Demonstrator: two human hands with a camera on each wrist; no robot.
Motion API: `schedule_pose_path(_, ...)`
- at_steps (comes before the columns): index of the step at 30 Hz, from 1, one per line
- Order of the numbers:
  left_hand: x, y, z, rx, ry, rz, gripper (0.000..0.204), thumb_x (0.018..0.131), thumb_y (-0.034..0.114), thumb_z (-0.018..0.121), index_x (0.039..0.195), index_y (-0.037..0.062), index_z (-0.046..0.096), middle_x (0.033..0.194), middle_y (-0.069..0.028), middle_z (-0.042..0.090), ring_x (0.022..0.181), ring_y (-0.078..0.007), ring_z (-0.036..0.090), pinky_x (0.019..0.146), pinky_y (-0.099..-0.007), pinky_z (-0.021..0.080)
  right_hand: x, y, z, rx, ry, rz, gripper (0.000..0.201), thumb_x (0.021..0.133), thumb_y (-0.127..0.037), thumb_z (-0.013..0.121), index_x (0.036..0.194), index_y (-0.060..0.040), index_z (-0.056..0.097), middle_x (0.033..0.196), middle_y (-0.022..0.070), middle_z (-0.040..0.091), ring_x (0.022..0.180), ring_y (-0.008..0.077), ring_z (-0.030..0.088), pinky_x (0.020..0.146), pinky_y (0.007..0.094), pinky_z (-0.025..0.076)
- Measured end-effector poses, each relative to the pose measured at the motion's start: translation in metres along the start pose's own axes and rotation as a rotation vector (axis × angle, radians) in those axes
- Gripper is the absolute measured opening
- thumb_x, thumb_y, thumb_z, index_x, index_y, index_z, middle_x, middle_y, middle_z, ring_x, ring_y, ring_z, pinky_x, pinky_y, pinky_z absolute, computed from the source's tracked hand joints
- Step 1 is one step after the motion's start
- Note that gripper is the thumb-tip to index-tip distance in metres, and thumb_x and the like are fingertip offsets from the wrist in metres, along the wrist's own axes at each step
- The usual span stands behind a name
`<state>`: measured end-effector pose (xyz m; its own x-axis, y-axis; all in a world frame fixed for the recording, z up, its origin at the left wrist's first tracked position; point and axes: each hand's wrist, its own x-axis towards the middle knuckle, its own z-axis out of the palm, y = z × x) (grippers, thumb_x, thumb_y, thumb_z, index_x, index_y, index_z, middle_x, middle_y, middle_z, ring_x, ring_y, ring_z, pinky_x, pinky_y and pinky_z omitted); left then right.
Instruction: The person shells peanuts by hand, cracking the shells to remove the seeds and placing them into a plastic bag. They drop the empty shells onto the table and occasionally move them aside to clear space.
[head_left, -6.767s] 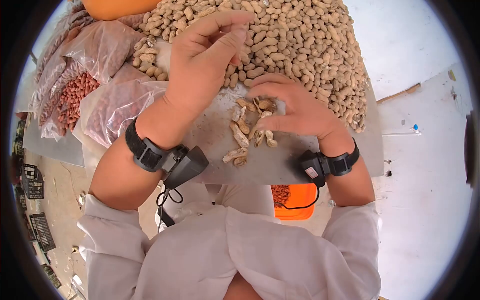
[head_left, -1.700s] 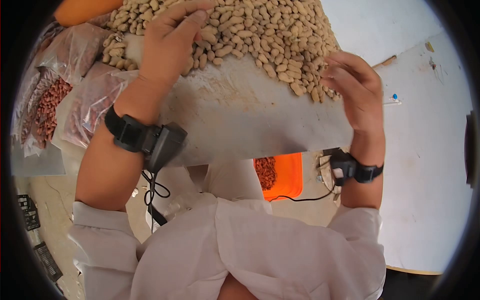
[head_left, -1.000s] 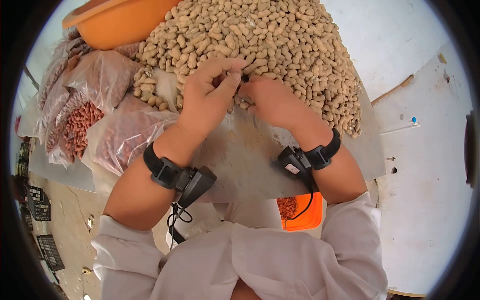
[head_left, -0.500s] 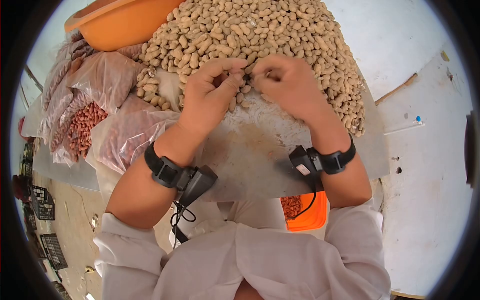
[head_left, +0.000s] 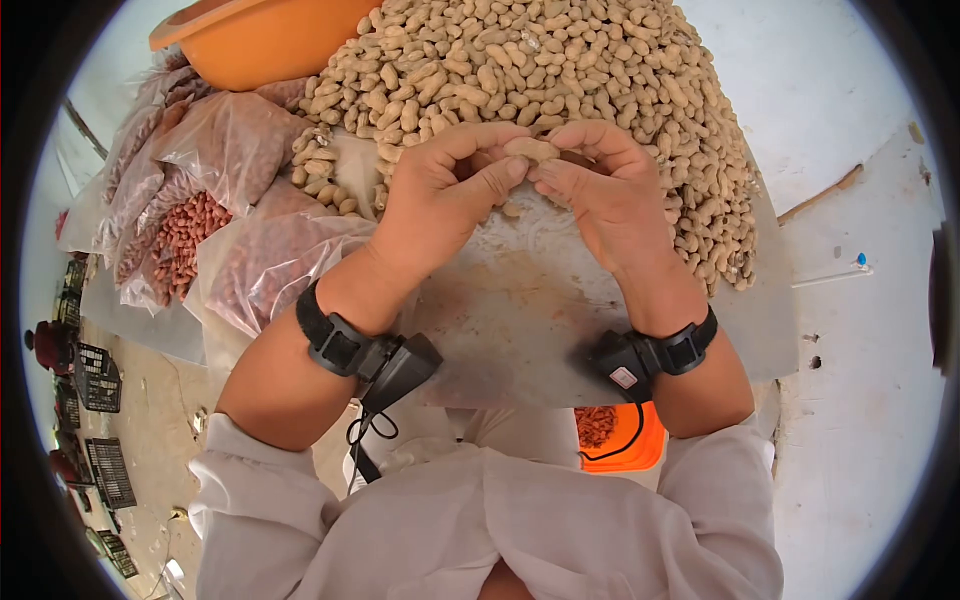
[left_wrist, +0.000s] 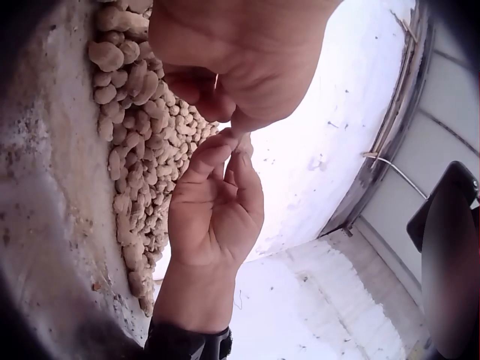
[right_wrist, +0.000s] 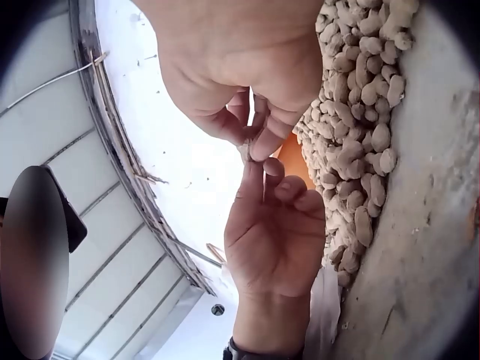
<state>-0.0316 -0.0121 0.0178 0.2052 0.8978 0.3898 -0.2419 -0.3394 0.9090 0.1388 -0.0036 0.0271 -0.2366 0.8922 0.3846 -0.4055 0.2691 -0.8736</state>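
Note:
Between my two hands, in front of the heap, is an unshelled peanut [head_left: 532, 149]. My left hand [head_left: 440, 195] pinches its left end between thumb and index finger. The thumb and fingers of my right hand [head_left: 615, 200] pinch the other end. Both sets of fingertips meet around it in the wrist views and cover most of the shell. Just behind the hands lies a big heap of unshelled peanuts [head_left: 560, 70] on the grey tabletop [head_left: 500, 330]. A few loose peanuts [head_left: 512, 211] lie at the heap's near edge, below the fingers.
An orange basin [head_left: 270, 45] stands at the back left. Clear plastic bags [head_left: 225, 150] of red peanut kernels [head_left: 190, 240] lie at the left. Below the table's front edge is an orange tub [head_left: 640, 445] with reddish contents. Black crates [head_left: 110, 470] stand on the floor.
Broken shells seen earlier on the near tabletop are gone from there. My right hand swung out to the right edge, came back to the heap, and now grips a peanut with the left.

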Motion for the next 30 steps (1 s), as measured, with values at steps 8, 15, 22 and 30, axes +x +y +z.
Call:
schedule_pose_path(8, 0.0, -0.001, 0.0, 0.016, -0.004, 0.079, 0.023, 0.084, 0.008, 0.062, 0.105, -0.0006, 0.061, 0.081, -0.0013, 0.062, 0.064, -0.0043, 0.052, 0.051, -0.0168, 0.041, -0.003, -0.004, 0.003, -0.075, -0.008, 0.099, 0.019, 0.083, -0.006, 0.062, 0.099, 0.0035, 0.06, 0.084, 0.0088, 0.064, 0.068, 0.0137, 0.061, 0.059, 0.0235, 0.05)
schedule_pose_path(15, 0.002, -0.003, 0.002, 0.04, 0.029, 0.045, 0.018, 0.084, 0.009, 0.062, 0.1, -0.0013, 0.062, 0.075, -0.0018, 0.062, 0.058, -0.0044, 0.051, 0.047, -0.0167, 0.039, -0.005, 0.004, 0.002, -0.542, 0.0, -0.079, 0.023, 0.082, -0.011, 0.061, 0.099, 0.0035, 0.061, 0.081, 0.0091, 0.065, 0.066, 0.0154, 0.061, 0.059, 0.0251, 0.047)
schedule_pose_path(22, 0.002, -0.009, 0.002, 0.024, 0.032, -0.079, 0.017, 0.085, 0.013, 0.062, 0.094, -0.0008, 0.062, 0.072, -0.001, 0.061, 0.057, -0.0042, 0.049, 0.048, -0.0169, 0.038, -0.006, -0.003, 0.007, -0.958, -0.035, -0.178, 0.02, 0.081, -0.016, 0.056, 0.089, 0.0019, 0.062, 0.08, 0.0166, 0.063, 0.072, 0.029, 0.061, 0.065, 0.036, 0.048)
schedule_pose_path(30, 0.002, -0.016, 0.004, -0.013, 0.081, -0.157, 0.013, 0.088, 0.012, 0.059, 0.094, 0.0006, 0.06, 0.073, -0.0037, 0.059, 0.063, -0.0076, 0.053, 0.053, -0.0194, 0.042, -0.005, 0.009, 0.005, -0.895, 0.025, -0.158, 0.021, 0.081, -0.016, 0.055, 0.081, 0.0034, 0.062, 0.064, 0.0137, 0.061, 0.059, 0.0238, 0.06, 0.058, 0.0324, 0.047)
